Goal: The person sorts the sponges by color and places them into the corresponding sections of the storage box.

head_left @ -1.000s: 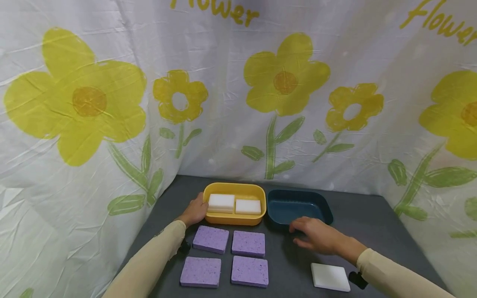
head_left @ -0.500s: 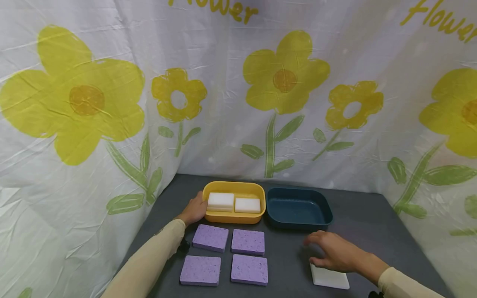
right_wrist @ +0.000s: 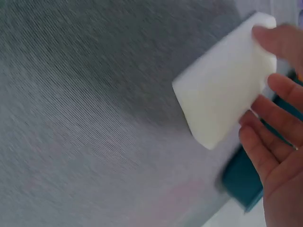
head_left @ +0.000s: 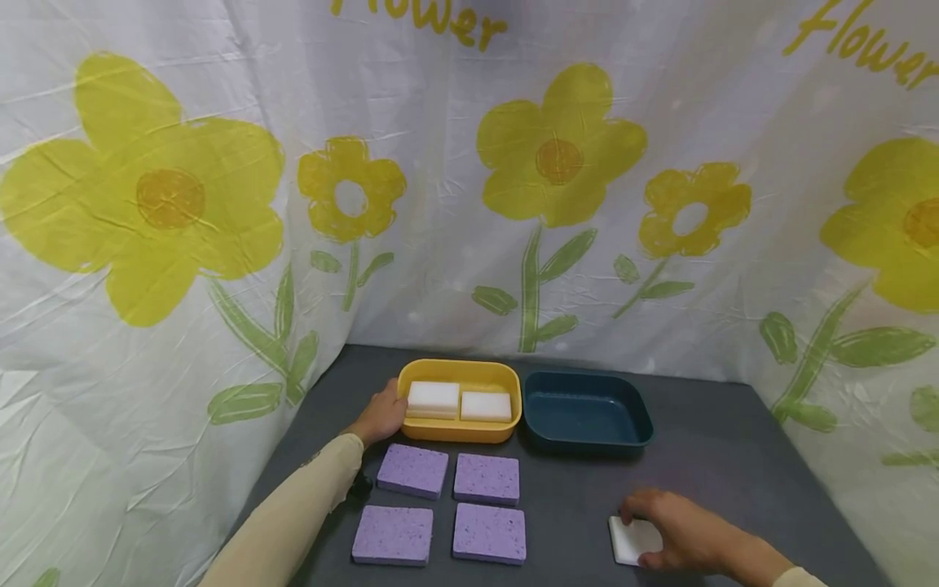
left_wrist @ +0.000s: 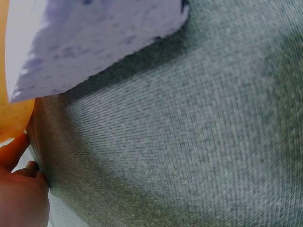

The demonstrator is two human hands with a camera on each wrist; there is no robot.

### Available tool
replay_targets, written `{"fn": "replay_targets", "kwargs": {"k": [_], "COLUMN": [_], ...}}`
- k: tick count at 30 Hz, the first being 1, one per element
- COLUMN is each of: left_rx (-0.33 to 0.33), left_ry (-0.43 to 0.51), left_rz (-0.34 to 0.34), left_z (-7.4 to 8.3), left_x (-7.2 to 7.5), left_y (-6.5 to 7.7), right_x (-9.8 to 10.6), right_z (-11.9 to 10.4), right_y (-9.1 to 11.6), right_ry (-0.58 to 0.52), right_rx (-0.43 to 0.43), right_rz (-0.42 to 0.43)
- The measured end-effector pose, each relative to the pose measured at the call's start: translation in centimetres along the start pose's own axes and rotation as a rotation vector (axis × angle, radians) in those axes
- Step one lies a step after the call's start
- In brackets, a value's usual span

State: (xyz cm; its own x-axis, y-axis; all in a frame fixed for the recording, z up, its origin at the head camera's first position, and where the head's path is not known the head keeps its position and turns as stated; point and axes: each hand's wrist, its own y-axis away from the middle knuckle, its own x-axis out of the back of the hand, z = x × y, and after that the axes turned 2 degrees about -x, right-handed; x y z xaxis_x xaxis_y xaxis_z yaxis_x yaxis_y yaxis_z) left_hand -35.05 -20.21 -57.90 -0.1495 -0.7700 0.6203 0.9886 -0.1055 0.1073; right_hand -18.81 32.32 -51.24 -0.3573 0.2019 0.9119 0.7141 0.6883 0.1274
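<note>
My left hand (head_left: 381, 412) grips the left wall of the yellow container (head_left: 460, 432); its fingertips also show at the wall (left_wrist: 12, 123) in the left wrist view. Inside are a stack of white sponges (head_left: 433, 395) and a white sponge (head_left: 486, 405) beside it. At the front right, my right hand (head_left: 682, 530) pinches another white sponge (head_left: 629, 542), thumb on the near side and fingers at the far side. The right wrist view shows that thumb (right_wrist: 279, 40) over one end of the white block (right_wrist: 227, 80). Part of the block is hidden by the hand.
Several purple speckled sponges (head_left: 412, 469) lie in two rows in front of the yellow container. A dark teal container (head_left: 587, 447) with nothing in it stands to its right. A white curtain (head_left: 440, 269) with yellow flowers hangs behind the dark table (head_left: 697, 432).
My right hand has moved from the front of the teal container toward me and to the right, down onto the white sponge. My left hand has stayed at the yellow container.
</note>
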Motion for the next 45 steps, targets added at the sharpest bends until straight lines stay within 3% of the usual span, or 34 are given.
{"fn": "replay_targets", "kwargs": {"k": [8, 15, 24, 31, 36, 45], "left_rx": [-0.004, -0.013, -0.012, -0.015, -0.02, -0.013], "left_ry": [-0.006, -0.016, -0.014, -0.01, -0.007, -0.014], "left_rz": [-0.005, 0.0, 0.008, 0.01, 0.007, 0.006], "left_z": [0.0, 0.1, 0.0, 0.3, 0.2, 0.1], "left_x": [-0.1, 0.1, 0.2, 0.1, 0.2, 0.2], "left_y": [0.2, 0.1, 0.2, 0.2, 0.2, 0.2], "right_x": [-1.1, -0.2, 2.3, 4.0, 5.0, 5.5], "right_z": [0.3, -0.1, -1.4, -2.6, -3.1, -4.1], "right_y": [1.1, 0.7, -1.6, -3.5, -5.2, -8.1], "right_ry": [-0.051, -0.018, 0.052, 0.056, 0.125, 0.185], "right_rx": [-0.038, -0.014, 0.062, 0.041, 0.042, 0.023], "right_rz": [-0.012, -0.012, 0.088, 0.057, 0.085, 0.089]}}
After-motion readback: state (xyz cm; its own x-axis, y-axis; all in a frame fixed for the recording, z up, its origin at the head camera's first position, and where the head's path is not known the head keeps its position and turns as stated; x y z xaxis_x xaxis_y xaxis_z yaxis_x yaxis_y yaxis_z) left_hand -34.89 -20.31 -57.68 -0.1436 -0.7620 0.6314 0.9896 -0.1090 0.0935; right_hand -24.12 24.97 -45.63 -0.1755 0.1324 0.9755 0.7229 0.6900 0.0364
